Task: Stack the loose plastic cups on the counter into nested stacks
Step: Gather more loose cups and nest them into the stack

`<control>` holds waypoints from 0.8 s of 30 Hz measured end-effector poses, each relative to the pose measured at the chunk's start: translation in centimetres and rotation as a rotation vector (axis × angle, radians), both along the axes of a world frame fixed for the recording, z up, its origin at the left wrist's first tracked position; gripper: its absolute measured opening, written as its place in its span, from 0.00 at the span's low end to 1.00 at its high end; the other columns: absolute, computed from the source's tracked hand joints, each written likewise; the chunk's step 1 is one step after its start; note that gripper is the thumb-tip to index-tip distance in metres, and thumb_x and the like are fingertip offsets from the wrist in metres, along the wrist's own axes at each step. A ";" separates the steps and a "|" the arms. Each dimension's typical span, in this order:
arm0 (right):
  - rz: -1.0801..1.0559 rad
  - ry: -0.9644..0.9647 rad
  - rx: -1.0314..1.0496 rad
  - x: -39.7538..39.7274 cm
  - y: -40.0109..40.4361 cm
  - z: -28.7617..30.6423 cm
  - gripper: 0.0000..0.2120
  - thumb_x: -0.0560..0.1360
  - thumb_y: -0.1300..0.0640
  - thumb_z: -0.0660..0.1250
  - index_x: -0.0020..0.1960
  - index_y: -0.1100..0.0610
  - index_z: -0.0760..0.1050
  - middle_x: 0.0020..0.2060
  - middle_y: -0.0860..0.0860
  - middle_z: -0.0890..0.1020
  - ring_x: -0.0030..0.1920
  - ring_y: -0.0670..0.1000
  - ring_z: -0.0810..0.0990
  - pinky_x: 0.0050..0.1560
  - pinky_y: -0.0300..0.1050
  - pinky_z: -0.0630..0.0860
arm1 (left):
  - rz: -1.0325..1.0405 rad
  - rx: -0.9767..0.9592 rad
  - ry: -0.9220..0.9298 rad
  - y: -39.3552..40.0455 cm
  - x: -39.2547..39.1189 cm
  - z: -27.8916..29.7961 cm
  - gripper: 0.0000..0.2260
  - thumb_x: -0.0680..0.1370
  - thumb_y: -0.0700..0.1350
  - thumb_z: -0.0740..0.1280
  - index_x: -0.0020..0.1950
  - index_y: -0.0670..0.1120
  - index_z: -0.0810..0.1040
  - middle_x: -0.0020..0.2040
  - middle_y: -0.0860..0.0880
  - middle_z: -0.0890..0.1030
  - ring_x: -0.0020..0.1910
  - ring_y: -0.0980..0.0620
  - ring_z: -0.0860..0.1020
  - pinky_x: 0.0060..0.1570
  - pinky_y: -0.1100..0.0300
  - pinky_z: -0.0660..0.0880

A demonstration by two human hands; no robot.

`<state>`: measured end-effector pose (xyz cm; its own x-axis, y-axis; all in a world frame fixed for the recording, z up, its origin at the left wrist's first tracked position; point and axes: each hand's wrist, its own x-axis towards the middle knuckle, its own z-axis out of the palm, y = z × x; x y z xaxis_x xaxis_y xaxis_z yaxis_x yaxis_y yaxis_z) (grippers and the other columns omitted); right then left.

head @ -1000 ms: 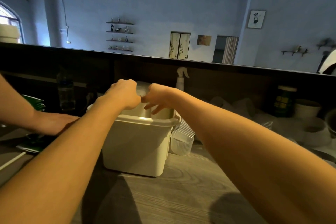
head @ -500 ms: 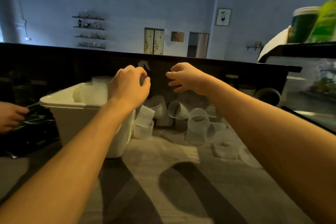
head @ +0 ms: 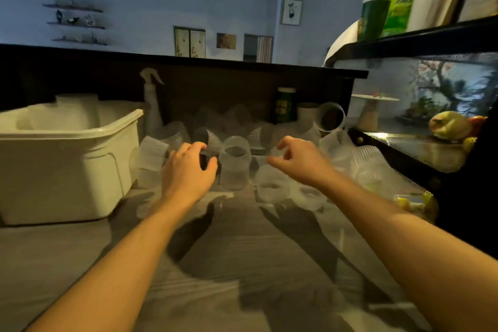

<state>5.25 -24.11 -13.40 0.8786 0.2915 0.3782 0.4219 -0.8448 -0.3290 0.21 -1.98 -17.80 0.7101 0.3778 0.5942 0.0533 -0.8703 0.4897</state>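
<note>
At mid-frame, the left hand (head: 188, 174) and right hand (head: 299, 160) hovered over loose plastic cups (head: 234, 162) scattered on the desk (head: 242, 264). Both hands' fingers were loosely curled, holding nothing. A white tub (head: 67, 170) stood at left.

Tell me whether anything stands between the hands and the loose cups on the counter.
Nothing visible does. The left hand and right hand hover right at the pile of loose cups, open air between. The white bin sits off to the left, clear of both.

Clear ribbed cups (head: 234, 163) (some frosted) beside a cream tub (head: 64, 170) on grey counter (head: 242, 264).
</note>
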 end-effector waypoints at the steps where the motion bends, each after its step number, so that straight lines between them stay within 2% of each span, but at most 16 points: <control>1: -0.085 -0.049 -0.038 0.1 0.3 -1.0 0.23 0.76 0.36 0.62 0.60 0.53 0.73 0.52 0.51 0.79 0.51 0.54 0.79 0.48 0.51 0.78 | 0.018 -0.003 0.006 0.0 0.2 -0.7 0.20 0.79 0.53 0.65 0.69 0.49 0.72 0.65 0.46 0.75 0.63 0.44 0.72 0.58 0.48 0.72; 5: -0.268 -0.038 -0.167 0.7 2.0 -3.3 0.27 0.77 0.32 0.56 0.55 0.56 0.74 0.50 0.54 0.79 0.49 0.56 0.78 0.43 0.46 0.69 | 0.092 0.109 0.018 1.4 1.0 -2.5 0.24 0.78 0.52 0.67 0.72 0.47 0.69 0.69 0.45 0.70 0.66 0.43 0.67 0.61 0.48 0.69; 8: -0.325 0.020 -0.330 1.1 3.4 -3.0 0.30 0.74 0.27 0.54 0.49 0.55 0.74 0.41 0.52 0.75 0.41 0.52 0.73 0.39 0.45 0.67 | 0.116 0.240 -0.059 3.7 1.6 -2.3 0.25 0.75 0.47 0.70 0.71 0.44 0.71 0.70 0.42 0.70 0.69 0.40 0.65 0.63 0.44 0.67; 10: -0.333 0.040 -0.422 1.4 4.0 -2.7 0.32 0.73 0.26 0.54 0.46 0.55 0.73 0.37 0.51 0.73 0.40 0.51 0.72 0.38 0.44 0.67 | 0.141 0.313 -0.072 5.7 2.1 -1.9 0.27 0.73 0.42 0.70 0.71 0.43 0.71 0.72 0.40 0.68 0.72 0.39 0.62 0.64 0.40 0.66; 12: -0.306 0.057 -0.461 1.6 4.3 -2.8 0.30 0.73 0.26 0.54 0.45 0.54 0.72 0.36 0.51 0.73 0.42 0.52 0.74 0.43 0.45 0.71 | 0.192 0.365 0.013 7.3 2.5 -1.6 0.31 0.73 0.41 0.69 0.75 0.44 0.65 0.77 0.41 0.61 0.76 0.40 0.56 0.69 0.39 0.61; 14: -0.258 0.053 -0.451 1.4 4.4 -3.0 0.29 0.74 0.28 0.54 0.45 0.54 0.72 0.39 0.51 0.75 0.45 0.52 0.75 0.49 0.47 0.74 | 0.261 0.415 0.140 8.5 2.9 -1.5 0.35 0.76 0.44 0.67 0.80 0.46 0.55 0.80 0.44 0.51 0.79 0.43 0.46 0.73 0.42 0.54; 16: -0.222 -0.015 -0.416 1.3 4.3 -3.4 0.29 0.74 0.29 0.56 0.51 0.54 0.75 0.42 0.51 0.76 0.48 0.52 0.77 0.49 0.48 0.74 | 0.303 0.479 0.241 9.2 3.1 -1.6 0.36 0.77 0.46 0.66 0.80 0.47 0.50 0.81 0.47 0.47 0.79 0.44 0.42 0.75 0.45 0.53; 19: -0.216 -0.130 -0.382 1.2 3.9 -4.6 0.35 0.73 0.28 0.57 0.66 0.54 0.69 0.54 0.52 0.79 0.54 0.54 0.78 0.49 0.49 0.76 | 0.320 0.568 0.264 10.1 2.9 -2.4 0.36 0.75 0.44 0.69 0.79 0.47 0.55 0.80 0.47 0.54 0.78 0.41 0.48 0.73 0.47 0.57; 22: -0.155 -0.183 -0.247 0.8 3.6 -6.3 0.36 0.72 0.29 0.59 0.69 0.53 0.65 0.58 0.53 0.78 0.54 0.55 0.78 0.49 0.51 0.78 | 0.298 0.583 0.199 10.8 2.6 -2.6 0.33 0.71 0.40 0.72 0.75 0.43 0.65 0.73 0.42 0.66 0.75 0.38 0.57 0.67 0.44 0.63; 24: -0.089 -0.191 -0.175 0.4 3.4 -7.1 0.37 0.73 0.31 0.62 0.72 0.53 0.62 0.62 0.53 0.75 0.58 0.56 0.77 0.51 0.52 0.78 | 0.298 0.599 0.136 11.1 2.4 -2.2 0.29 0.68 0.39 0.75 0.68 0.41 0.72 0.66 0.40 0.71 0.70 0.37 0.63 0.61 0.41 0.67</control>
<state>5.61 -20.69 -20.51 0.8214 0.2917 0.4901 0.3839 -0.9183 -0.0968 2.57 9.10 -20.05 0.7101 0.2022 0.6744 0.3594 -0.9278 -0.1002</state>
